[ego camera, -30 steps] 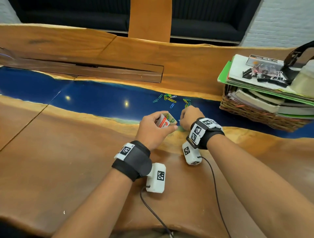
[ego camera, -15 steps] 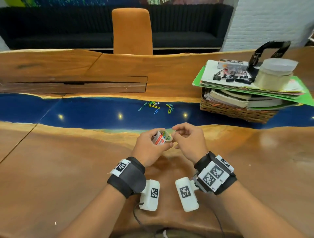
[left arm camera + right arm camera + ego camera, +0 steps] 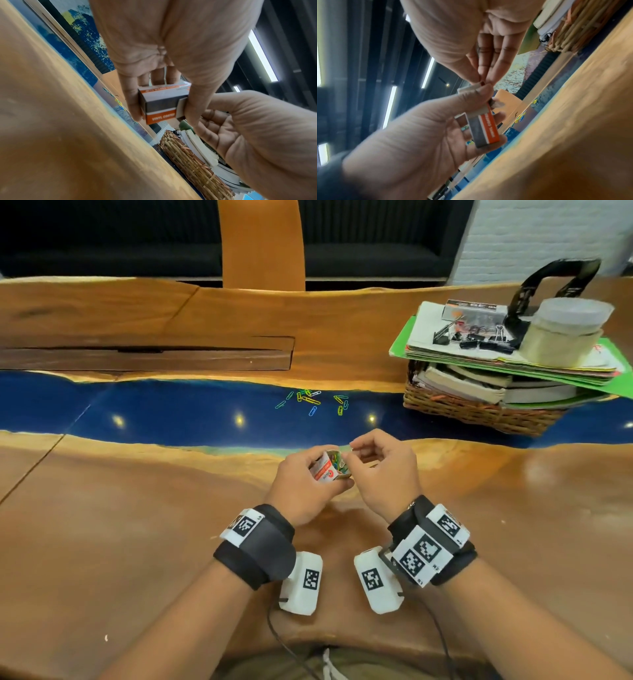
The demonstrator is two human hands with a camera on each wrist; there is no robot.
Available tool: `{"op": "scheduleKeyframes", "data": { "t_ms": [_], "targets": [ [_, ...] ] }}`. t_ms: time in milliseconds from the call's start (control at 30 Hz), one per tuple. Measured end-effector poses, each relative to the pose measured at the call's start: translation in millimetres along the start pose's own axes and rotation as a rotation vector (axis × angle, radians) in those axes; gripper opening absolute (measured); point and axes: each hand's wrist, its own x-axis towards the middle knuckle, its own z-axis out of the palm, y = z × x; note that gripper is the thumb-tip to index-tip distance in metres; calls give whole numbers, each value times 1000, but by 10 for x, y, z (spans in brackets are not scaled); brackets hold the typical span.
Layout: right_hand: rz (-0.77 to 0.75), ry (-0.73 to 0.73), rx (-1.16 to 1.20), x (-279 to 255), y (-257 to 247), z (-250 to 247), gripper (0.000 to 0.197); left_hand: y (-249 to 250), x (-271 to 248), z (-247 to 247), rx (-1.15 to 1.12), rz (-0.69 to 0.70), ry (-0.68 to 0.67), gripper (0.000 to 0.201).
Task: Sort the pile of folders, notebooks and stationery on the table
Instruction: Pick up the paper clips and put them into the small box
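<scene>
My left hand [image 3: 308, 477] grips a small orange, white and grey paper-clip box [image 3: 327, 470], held tilted above the near wooden part of the table. Its top is open, with coloured clips inside. The box [image 3: 161, 102] sits between my left thumb and fingers. My right hand [image 3: 354, 448] hovers just over the box's open end, thumb and fingertips pinched together. In the right wrist view a small red clip [image 3: 482, 82] shows in that pinch, above the box [image 3: 485, 129]. Several loose coloured paper clips [image 3: 313, 402] lie on the blue resin strip beyond my hands.
A wicker basket [image 3: 479, 414] at the right holds books, with green and white folders [image 3: 496, 361] stacked across its top. Black binder clips [image 3: 479, 340], a translucent lidded tub [image 3: 568, 333] and a black strap lie on them. An orange chair back [image 3: 262, 244] stands behind the table.
My right hand has come back from the table by the blue strip to the box's opening, pinching a clip. Both hands now sit nearer to me; my left hand still holds the box.
</scene>
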Motion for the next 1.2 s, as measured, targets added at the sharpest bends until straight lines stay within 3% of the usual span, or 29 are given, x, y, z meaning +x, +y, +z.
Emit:
{"op": "scheduleKeyframes", "data": {
  "t_ms": [267,400,600,767,867,1033,1200],
  "targets": [
    [-122,-54,-132,-21,124,54,4,-3,0,-26,-6,-14,1,47],
    [-141,-123,-115,-8,143,77,11,-25,49,-89,-41,-26,27,50],
    [-147,-259,-172,98,69,146,29,-68,153,-236,-123,-44,95,40],
    [-308,-327,-421,382,-104,283,31,-84,224,-355,-121,-46,134,35],
    [-163,-326,-480,822,-55,451,28,-107,271,-419,-95,-68,180,40],
    [-22,-584,-916,1396,141,780,32,-138,307,-505,-117,-88,221,37],
    [-208,-767,-1222,1581,184,1035,50,-126,325,-598,-142,-78,252,40]
  ]
}}
